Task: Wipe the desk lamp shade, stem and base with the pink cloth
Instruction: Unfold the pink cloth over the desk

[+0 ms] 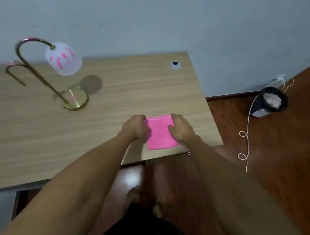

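The lamp stands well to the left of both grips and farther back on the bench (116, 91): gold base (75, 99), stem (36, 72) leaning up and left, white shade (63, 60) hanging off its hook. The left hand (135, 127), the nearer grip, lies curled on the left edge of the pink cloth (159, 133). The cloth sits folded flat between the hands, long axis running away from the person. The right hand (181, 129) presses its right edge, fingers spread. Neither has lifted it; the reach should go leftward.
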The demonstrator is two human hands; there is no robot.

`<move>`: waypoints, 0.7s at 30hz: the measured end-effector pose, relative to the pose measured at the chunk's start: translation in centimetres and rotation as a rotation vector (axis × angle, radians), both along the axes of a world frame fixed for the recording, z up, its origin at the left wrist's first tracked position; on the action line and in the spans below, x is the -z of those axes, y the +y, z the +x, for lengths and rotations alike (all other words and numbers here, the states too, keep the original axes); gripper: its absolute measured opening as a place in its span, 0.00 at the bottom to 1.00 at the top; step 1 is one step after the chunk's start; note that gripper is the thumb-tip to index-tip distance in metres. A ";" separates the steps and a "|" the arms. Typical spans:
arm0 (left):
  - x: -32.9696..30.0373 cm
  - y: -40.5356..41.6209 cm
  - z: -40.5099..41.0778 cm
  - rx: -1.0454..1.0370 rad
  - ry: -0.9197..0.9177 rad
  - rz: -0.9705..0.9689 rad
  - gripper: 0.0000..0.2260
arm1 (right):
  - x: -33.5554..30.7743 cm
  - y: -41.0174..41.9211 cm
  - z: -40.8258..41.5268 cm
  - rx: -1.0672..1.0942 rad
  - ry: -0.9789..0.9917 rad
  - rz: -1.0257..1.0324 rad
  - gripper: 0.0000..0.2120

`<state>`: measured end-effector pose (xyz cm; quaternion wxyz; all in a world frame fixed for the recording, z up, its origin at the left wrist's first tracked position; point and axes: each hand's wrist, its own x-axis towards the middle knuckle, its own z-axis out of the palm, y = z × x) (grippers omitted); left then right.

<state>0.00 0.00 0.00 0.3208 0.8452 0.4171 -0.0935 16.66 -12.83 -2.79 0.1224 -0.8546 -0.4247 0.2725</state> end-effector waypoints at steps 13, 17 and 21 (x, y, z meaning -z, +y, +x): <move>6.2 2.0 2.7 -0.287 -0.079 -0.169 0.07 | 3.6 4.3 2.6 0.026 0.023 -0.091 0.08; 6.3 2.5 2.5 -0.298 -0.151 -0.271 0.03 | 2.8 4.6 3.1 0.019 0.060 -0.135 0.08; 3.6 2.7 2.1 -0.421 -0.296 -0.499 0.06 | 1.1 4.4 2.9 0.158 0.292 0.018 0.11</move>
